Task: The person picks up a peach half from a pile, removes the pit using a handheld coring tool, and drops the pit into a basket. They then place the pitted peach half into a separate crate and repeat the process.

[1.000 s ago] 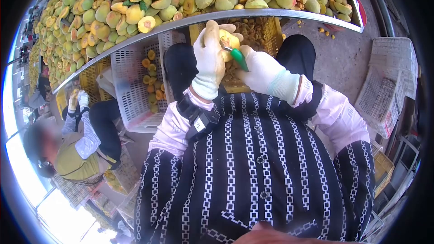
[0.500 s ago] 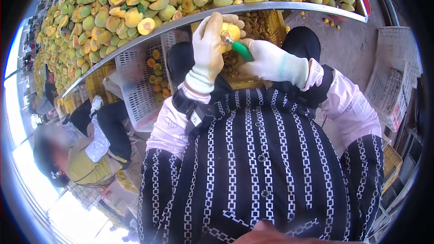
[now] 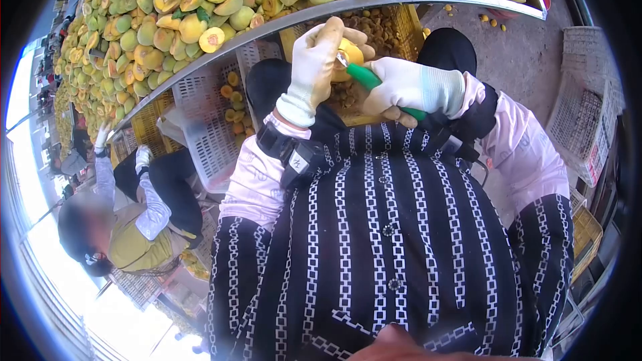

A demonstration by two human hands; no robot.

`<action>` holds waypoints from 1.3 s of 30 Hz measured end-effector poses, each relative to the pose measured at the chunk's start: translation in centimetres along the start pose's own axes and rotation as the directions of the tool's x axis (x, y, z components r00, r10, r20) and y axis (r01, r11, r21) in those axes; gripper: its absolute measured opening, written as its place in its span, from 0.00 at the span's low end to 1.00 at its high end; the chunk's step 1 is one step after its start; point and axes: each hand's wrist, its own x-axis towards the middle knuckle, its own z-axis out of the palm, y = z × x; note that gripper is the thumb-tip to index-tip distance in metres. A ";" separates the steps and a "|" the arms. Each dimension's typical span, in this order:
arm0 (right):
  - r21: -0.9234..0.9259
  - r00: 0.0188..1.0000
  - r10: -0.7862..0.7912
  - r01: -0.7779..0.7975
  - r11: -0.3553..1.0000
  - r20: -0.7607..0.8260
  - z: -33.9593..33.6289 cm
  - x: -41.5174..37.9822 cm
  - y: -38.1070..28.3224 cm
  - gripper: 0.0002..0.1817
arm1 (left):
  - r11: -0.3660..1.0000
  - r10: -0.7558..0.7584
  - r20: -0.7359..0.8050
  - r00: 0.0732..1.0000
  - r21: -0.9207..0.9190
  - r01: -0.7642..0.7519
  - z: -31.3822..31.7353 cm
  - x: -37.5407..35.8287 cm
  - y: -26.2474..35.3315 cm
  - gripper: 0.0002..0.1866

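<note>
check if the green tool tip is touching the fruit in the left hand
Touching: the head view shows the green-handled tool with its metal tip pressed into the yellow fruit held by the left hand.

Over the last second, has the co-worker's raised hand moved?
Yes. The co-worker's hand has gone up toward the metal rim of the fruit table; before, it sat lower, near the yellow crate.

White gloves point(image 3: 314, 67) grip a yellow fruit point(image 3: 349, 57) and a green-handled tool point(image 3: 371, 80), above a black apron point(image 3: 374, 241) patterned with white chain stripes and pale pink sleeves point(image 3: 254, 184).
</note>
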 end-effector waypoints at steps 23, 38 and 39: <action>-0.042 0.992 -0.034 0.029 0.999 -0.120 0.2 -0.1 0.9 0.17 | 0.836 0.003 -0.278 0.961 -0.526 -0.155 -1.6 0.3 -3.8 0.26; -0.865 0.577 -0.665 -0.168 0.473 -0.475 0.3 3.2 4.1 0.17 | 0.711 -0.024 -0.252 0.968 -0.684 -0.161 -4.6 -3.3 -3.1 0.26; -0.877 0.536 -0.716 -0.104 0.470 -0.447 0.1 3.3 4.6 0.18 | 0.675 0.018 -0.237 0.971 -0.714 -0.186 -5.8 -3.9 -3.0 0.26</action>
